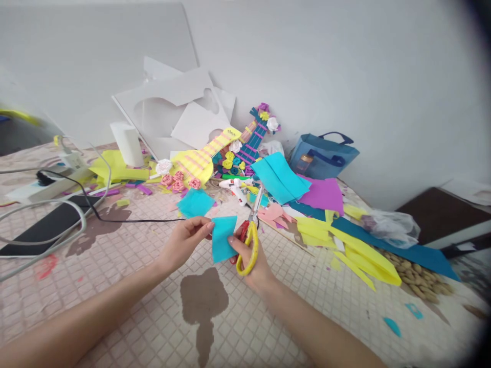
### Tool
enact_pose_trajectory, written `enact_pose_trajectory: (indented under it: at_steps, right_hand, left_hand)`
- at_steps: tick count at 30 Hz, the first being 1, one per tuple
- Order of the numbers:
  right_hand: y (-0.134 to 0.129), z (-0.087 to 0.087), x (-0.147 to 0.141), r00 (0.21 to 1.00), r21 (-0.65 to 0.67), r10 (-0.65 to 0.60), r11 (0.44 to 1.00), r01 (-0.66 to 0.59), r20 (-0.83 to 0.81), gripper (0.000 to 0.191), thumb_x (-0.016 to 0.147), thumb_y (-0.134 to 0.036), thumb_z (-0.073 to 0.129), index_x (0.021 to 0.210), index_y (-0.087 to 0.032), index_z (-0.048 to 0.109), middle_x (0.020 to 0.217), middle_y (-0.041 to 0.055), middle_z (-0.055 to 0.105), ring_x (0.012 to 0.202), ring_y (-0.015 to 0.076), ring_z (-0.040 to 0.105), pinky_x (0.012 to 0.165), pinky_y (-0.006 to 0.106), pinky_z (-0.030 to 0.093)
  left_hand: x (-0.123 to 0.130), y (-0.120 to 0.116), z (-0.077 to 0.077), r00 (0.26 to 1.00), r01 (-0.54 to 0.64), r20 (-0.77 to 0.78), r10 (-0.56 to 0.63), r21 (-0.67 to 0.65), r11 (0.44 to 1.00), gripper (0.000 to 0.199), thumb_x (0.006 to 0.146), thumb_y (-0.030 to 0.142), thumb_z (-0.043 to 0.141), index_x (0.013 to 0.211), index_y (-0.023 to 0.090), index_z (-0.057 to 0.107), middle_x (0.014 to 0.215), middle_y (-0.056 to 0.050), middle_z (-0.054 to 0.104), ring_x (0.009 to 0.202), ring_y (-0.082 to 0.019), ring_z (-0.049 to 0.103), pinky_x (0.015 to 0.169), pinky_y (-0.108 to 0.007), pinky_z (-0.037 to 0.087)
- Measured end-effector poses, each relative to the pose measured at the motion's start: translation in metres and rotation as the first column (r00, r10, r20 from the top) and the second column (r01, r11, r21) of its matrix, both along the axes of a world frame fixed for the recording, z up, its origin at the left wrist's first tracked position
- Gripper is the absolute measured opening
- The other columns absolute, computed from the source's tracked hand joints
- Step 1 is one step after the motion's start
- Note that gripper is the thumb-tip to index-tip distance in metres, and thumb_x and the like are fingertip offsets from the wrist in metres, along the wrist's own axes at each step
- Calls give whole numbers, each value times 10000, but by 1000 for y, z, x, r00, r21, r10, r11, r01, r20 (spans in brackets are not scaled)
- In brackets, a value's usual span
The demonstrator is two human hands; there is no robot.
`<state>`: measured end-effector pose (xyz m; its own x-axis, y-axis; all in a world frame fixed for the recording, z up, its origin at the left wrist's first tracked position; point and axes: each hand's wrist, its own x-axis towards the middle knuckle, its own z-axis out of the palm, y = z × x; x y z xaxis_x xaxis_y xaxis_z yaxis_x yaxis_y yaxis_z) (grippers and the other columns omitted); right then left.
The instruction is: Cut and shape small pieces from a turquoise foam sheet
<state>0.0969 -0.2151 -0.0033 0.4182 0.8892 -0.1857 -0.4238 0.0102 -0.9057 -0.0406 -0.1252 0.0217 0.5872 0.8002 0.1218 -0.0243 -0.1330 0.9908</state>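
Between my two hands is a small rectangle of turquoise crepe paper (pixel 223 238). My left hand (pixel 191 237) pinches its upper left edge between thumb and fingers. My right hand (pixel 251 255) grips its right edge with the thumb and also carries a pair of scissors (pixel 251 248) with yellow and red handles, blades pointing up and away. Just beyond my left hand, another piece of turquoise paper (pixel 196 203) lies on the table. A white hot glue gun (pixel 235 190) rests behind the scissors' blades.
Behind stand a yellow paper guitar (pixel 197 162) and a dark blue one (pixel 253 143) with paper flowers. At right are turquoise sheets (pixel 280 176), yellow strips (pixel 353 253), peanuts (pixel 418 278) and a blue bag (pixel 324 156). A black cable (pixel 134 221) and phone-like slab (pixel 46 225) lie left.
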Motion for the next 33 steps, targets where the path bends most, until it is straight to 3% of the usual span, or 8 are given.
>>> enact_pose_trajectory:
  at_steps: [4, 8, 16, 20, 23, 27, 33]
  right_hand:
    - [-1, 2, -2, 1000, -6, 20, 1000, -21, -2, 364, 632, -344, 760, 756, -224, 439, 549, -98, 475, 433, 62, 445, 381, 168, 350]
    - [0, 2, -2, 1000, 1, 9, 1000, -9, 3, 363, 628, -333, 762, 758, -224, 441, 574, -93, 481, 433, 56, 429, 375, 172, 340]
    - [0, 2, -2, 1000, -1, -20, 1000, 20, 15, 385, 608, -336, 771, 762, -215, 440, 548, -109, 470, 427, 51, 438, 378, 163, 349]
    - [0, -2, -1, 999, 2, -31, 1000, 31, 30, 363, 638, -333, 753, 792, -219, 446, 554, -111, 483, 414, 51, 437, 376, 166, 354]
    - [0, -5, 0, 999, 44, -18, 999, 15, 52, 331, 668, -327, 733, 787, -217, 445, 554, -110, 479, 408, 48, 428, 380, 170, 358]
    - [-1, -5, -1, 995, 45, -12, 999, 7, 99, 310, 687, -319, 718, 780, -213, 442, 573, -105, 475, 416, 45, 435, 380, 169, 354]
    - [-2, -3, -2, 996, 57, 1, 998, -6, 94, 319, 690, -303, 714, 814, -214, 434, 620, -100, 504, 405, 38, 453, 382, 173, 364]
  left_hand:
    - [1, 0, -1, 993, -21, 114, 27, -51, 999, 274, 760, 392, 693, 826, 181, 531, 779, 10, 593, 693, -120, 568, 640, -253, 489]
    - [1, 1, -1, 985, 5, 173, 7, -64, 998, 322, 718, 326, 744, 734, 172, 461, 799, 0, 618, 693, -105, 569, 624, -228, 479]
    - [0, 0, -6, 989, -39, 141, 34, 30, 999, 234, 752, 365, 702, 789, 157, 602, 841, -25, 628, 736, -134, 592, 678, -255, 497]
    - [-1, 0, -4, 996, -68, 64, 64, 60, 996, 352, 853, 474, 544, 797, 141, 645, 754, -45, 643, 717, -159, 603, 700, -284, 495]
    - [-2, -3, 1, 999, 3, 54, -4, 11, 1000, 422, 863, 521, 497, 794, 134, 652, 756, -55, 654, 722, -173, 613, 705, -296, 499]
    - [1, -5, 1, 995, 102, 34, -99, -78, 992, 304, 718, 431, 716, 759, 142, 630, 706, -20, 644, 654, -148, 586, 621, -254, 479]
    - [2, -2, -5, 994, 30, 111, -2, -257, 966, 285, 697, 373, 752, 735, 150, 578, 672, 24, 618, 593, -96, 547, 604, -226, 467]
